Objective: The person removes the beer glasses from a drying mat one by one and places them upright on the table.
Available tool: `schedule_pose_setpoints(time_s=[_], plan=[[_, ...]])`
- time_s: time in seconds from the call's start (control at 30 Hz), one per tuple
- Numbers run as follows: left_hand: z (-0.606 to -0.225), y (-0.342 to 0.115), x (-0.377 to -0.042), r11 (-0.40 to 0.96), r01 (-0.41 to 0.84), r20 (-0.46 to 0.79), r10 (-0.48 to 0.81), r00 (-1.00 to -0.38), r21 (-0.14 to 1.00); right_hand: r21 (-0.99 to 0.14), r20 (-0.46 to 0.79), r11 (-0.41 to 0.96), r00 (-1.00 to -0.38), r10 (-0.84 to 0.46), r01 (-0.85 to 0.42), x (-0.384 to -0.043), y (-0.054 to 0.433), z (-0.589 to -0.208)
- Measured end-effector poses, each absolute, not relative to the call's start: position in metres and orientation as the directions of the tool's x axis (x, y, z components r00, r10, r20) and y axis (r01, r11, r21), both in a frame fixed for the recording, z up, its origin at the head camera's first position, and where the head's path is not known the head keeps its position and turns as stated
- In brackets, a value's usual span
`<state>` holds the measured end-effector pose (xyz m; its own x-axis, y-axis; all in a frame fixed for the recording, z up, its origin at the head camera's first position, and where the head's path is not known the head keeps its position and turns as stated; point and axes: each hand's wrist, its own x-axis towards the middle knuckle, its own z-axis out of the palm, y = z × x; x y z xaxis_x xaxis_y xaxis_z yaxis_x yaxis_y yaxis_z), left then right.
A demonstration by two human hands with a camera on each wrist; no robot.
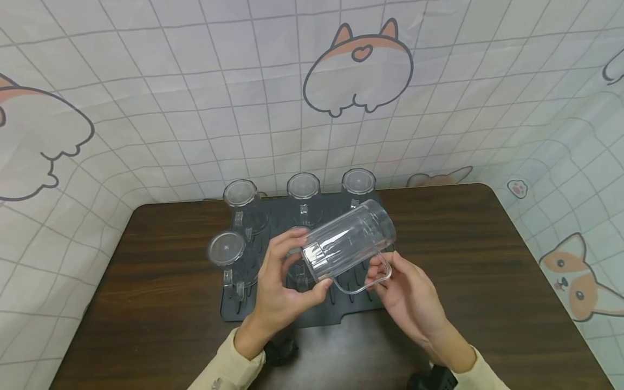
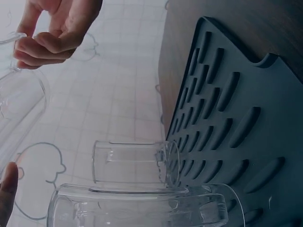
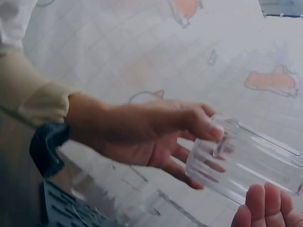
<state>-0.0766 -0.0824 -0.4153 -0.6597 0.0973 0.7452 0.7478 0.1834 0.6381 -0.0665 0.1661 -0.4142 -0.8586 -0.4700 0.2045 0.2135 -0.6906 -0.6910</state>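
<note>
A clear glass mug (image 1: 348, 235) is held tilted above the dark drying mat (image 1: 312, 319). My left hand (image 1: 283, 279) grips one end of it, with the thumb on the near side and the fingers on the far side. At the mug's handle, the curled fingers of my right hand (image 1: 409, 303) hold the loop. The left wrist view shows those right fingers (image 2: 45, 49) at the handle, and only part of the mug. In the right wrist view, the left hand (image 3: 151, 135) clasps the end of the mug (image 3: 251, 156).
Several more clear mugs stand upside down on the ridged mat, among them a back-left one (image 1: 240, 193), a back-middle one (image 1: 303, 187), a back-right one (image 1: 358, 181) and a front-left one (image 1: 226, 248). The mat lies on a brown wooden table (image 1: 453, 238) before a grid-patterned curtain (image 1: 195, 108).
</note>
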Motion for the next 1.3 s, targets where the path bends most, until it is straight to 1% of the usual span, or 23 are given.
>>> schedule_pose_setpoints(time_s=[0.13,0.33,0.53,0.73,0.93,1.13,1.23,1.3], plan=[[-0.415,-0.082,-0.077,0.212,0.739,0.735,0.11,-0.669,0.64,-0.63,0.179,-0.711,-0.833,-0.524,0.312,-0.067,0.165,-0.416],[-0.418,-0.081,-0.077,0.238,0.736,0.734,0.117,-0.669,0.633,-0.53,0.139,-0.761,-0.847,-0.513,0.374,-0.065,0.161,-0.42],[-0.418,-0.079,-0.08,0.256,0.74,0.737,0.129,-0.664,0.622,-0.42,0.175,-0.821,-0.852,-0.493,0.388,-0.064,0.156,-0.422],[-0.417,-0.079,-0.081,0.245,0.736,0.729,0.136,-0.671,0.631,-0.337,0.225,-0.843,-0.833,-0.505,0.42,-0.062,0.154,-0.423],[-0.417,-0.08,-0.08,0.246,0.724,0.713,0.15,-0.685,0.644,-0.32,0.22,-0.836,-0.824,-0.523,0.445,-0.059,0.154,-0.421],[-0.415,-0.083,-0.079,0.28,0.71,0.689,0.188,-0.7,0.646,-0.336,0.208,-0.841,-0.837,-0.505,0.424,-0.055,0.153,-0.415],[-0.413,-0.085,-0.079,0.31,0.709,0.683,0.209,-0.7,0.633,-0.355,0.193,-0.842,-0.849,-0.492,0.407,-0.054,0.153,-0.412],[-0.411,-0.087,-0.079,0.332,0.718,0.69,0.219,-0.69,0.612,-0.371,0.189,-0.843,-0.857,-0.48,0.391,-0.053,0.154,-0.41]])
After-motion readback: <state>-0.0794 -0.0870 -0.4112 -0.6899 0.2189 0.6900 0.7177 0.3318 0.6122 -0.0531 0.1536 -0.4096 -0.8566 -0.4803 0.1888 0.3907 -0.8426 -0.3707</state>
